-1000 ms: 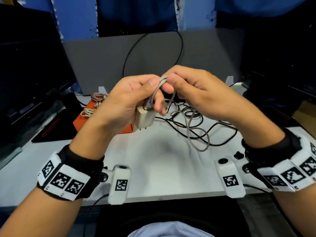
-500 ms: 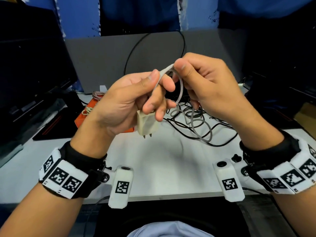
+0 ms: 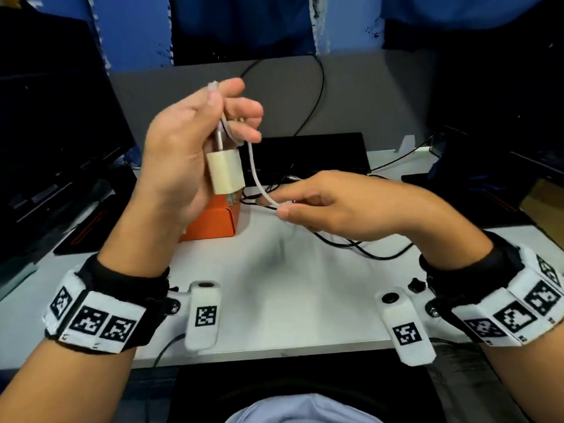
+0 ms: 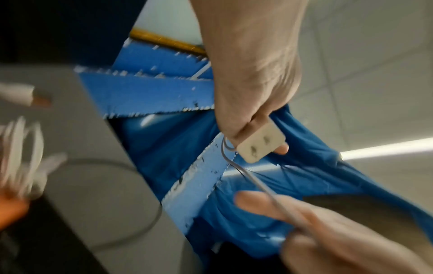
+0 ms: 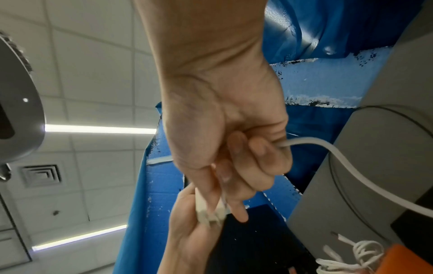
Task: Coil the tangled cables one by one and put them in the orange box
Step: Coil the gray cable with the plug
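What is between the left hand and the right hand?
A stretch of white cable runs from the left hand to the right hand, seen in the head view.

Both forearms are bare. Each wrist wears a black band (image 3: 128, 276) wrapped in white blocks printed with black square codes (image 3: 100, 326). At each band's inner side a white camera pod (image 3: 204, 315) juts out, with a dark round lens on top, one code on its face and a screw at the joint.
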Available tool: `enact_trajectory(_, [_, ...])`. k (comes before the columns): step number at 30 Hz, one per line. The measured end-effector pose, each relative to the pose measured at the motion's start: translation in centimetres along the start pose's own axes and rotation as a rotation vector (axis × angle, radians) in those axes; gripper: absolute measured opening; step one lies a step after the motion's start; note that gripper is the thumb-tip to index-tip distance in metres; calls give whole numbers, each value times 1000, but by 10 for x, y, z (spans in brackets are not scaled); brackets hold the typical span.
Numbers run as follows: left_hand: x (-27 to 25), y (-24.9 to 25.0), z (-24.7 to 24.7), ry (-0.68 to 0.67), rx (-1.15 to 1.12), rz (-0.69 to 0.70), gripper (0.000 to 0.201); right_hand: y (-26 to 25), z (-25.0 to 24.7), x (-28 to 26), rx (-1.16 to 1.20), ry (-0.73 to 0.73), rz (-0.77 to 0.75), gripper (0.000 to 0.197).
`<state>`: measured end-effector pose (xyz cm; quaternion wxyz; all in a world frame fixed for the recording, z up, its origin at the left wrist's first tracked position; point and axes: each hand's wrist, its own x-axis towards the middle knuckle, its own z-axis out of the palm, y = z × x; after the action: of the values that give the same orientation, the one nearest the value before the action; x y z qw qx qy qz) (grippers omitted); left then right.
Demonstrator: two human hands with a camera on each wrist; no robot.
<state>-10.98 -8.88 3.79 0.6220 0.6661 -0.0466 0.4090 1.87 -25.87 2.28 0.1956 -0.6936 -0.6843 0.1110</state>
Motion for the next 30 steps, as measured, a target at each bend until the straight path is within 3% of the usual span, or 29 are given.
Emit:
enact_trajectory(3, [-5, -2, -1, -158, 519, 64, 28, -6, -8, -8, 3, -6, -50, 30])
enact_trajectory(5, [-9, -1, -2, -331, 620, -20, 30, -8, -15, -13, 122, 83, -110, 21])
enact_trajectory(7, [-14, 2, 2, -498, 623, -118, 30, -7, -25, -17, 219, 282, -155, 17])
enact_trajectory(9, [-18, 5, 6, -566, 491, -188, 36, -4, -32, -18, 300, 483, -159, 14])
enact_trajectory(12, [-21, 6, 11, -544, 226, -203, 41, 2, -31, -13, 288, 621, -124, 19])
enact_trajectory(17, [-16, 2, 9, -460, -3, -202, 48, 5, -21, -5, 172, 621, -53, 27])
enact_trajectory(24, [-18, -5, 17, -501, -368, -308, 34, 6, -21, -1, 268, 679, -80, 31])
enact_trajectory(30, [-18, -5, 15, -515, -423, -286, 35, 8, -22, 0, 305, 680, -59, 25])
